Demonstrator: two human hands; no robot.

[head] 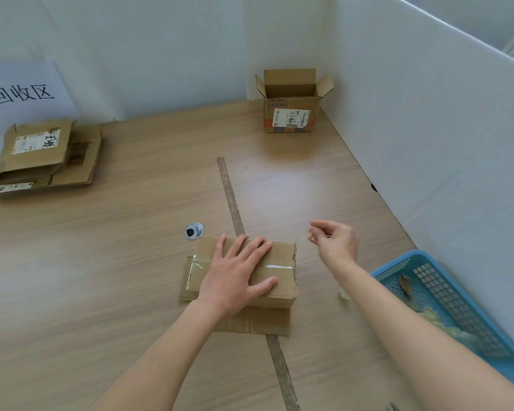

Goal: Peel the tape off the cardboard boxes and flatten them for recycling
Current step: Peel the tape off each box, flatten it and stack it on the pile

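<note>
Left hand point(235, 271) flat, fingers spread and straight, pressing down on the cardboard box point(275, 275) directly beneath the palm. Clear tape point(275, 266) across the box top, running out from under the left hand toward the right hand. Loose flaps point(264, 321) splayed flat on the wooden table point(131, 262) under and nearer than the left wrist. Right hand point(336, 240) raised just right of the box, apart from it, thumb and fingertips pinching a small scrap of tape point(309, 237). Blue basket point(445, 304) right of the right forearm, pale crumpled scraps inside. Open box point(291, 106) with a shipping label well beyond the right hand, against the white partition. Stack of flattened boxes point(42, 158) far out left of the left hand, below a handwritten sign point(21, 93). Round metal grommet point(194, 231) just beyond the left fingertips.
</note>
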